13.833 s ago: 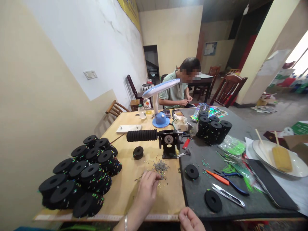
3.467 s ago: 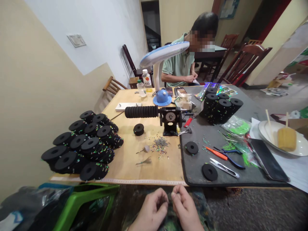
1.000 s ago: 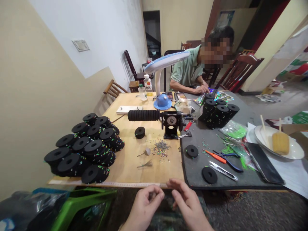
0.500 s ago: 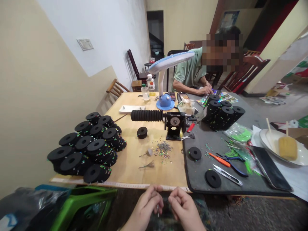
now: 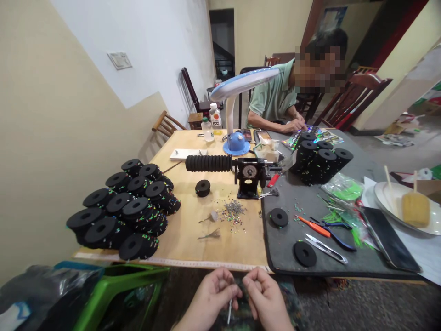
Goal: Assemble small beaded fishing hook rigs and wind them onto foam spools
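Below the table's front edge, my left hand (image 5: 217, 294) has its fingers closed on a thin white stick (image 5: 229, 312) that points downward. Close by on the right, my right hand (image 5: 263, 294) is pinched; whatever its fingertips hold is too small to name. Beyond both hands lies a pile of small beads and grey pieces (image 5: 234, 210) on the wooden tabletop (image 5: 234, 248). Two small bundles of fine strands (image 5: 210, 234) rest left of the pile. Behind it stands a black hand-cranked device (image 5: 248, 177) with a row of black foam rings (image 5: 208, 163) on its shaft.
Stacked black foam spools (image 5: 103, 230) fill the table's left. On the grey mat (image 5: 285, 248) are scissors (image 5: 325, 249), pliers (image 5: 339, 236), an orange tool (image 5: 315, 227) and a phone (image 5: 391, 239). A blue lamp (image 5: 236, 143) stands behind; a person (image 5: 272, 101) works at the far side.
My left hand has turned slightly, and the white stick now shows more fully below its fingers. My right hand stays pinched, nearly in place. The view has shifted a little.
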The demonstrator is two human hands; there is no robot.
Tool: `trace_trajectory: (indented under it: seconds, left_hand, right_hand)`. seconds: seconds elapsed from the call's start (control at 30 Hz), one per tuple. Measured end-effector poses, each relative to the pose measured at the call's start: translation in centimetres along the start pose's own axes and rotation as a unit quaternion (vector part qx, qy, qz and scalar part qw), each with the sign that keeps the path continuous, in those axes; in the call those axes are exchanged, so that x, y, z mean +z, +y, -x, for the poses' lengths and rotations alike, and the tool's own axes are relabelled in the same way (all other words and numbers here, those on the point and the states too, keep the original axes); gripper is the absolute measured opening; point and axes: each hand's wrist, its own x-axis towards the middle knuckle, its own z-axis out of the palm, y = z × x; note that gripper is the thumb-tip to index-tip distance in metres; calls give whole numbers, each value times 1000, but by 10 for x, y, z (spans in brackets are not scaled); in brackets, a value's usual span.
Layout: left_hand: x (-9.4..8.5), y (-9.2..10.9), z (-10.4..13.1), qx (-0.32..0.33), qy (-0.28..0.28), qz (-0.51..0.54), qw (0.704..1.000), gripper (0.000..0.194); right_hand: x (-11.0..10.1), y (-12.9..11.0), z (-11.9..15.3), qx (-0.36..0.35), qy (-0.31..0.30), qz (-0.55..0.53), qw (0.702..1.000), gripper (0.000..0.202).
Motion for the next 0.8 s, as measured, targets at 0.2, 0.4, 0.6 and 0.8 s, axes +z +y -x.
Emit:
trace_trajectory:
  seconds: [0.2,0.4,0.6,0.8]
  left_hand:
    - [3,-2,-1,18,18,-1,1000,41]
    - [0,-6,-2,31,26,-37,999,44]
    - [3,-4,-4,43,52,-59,996,44]
    - [3,-3,-5,43,55,-49,996,43]
  right_hand:
    - [2,9,2,25,0,42,999,63]
    - [5,14,1,50,-20,52,997,61]
    - [5,12,1,50,-30,47,997,63]
    - [4,12,1,52,-34,51,997,66]
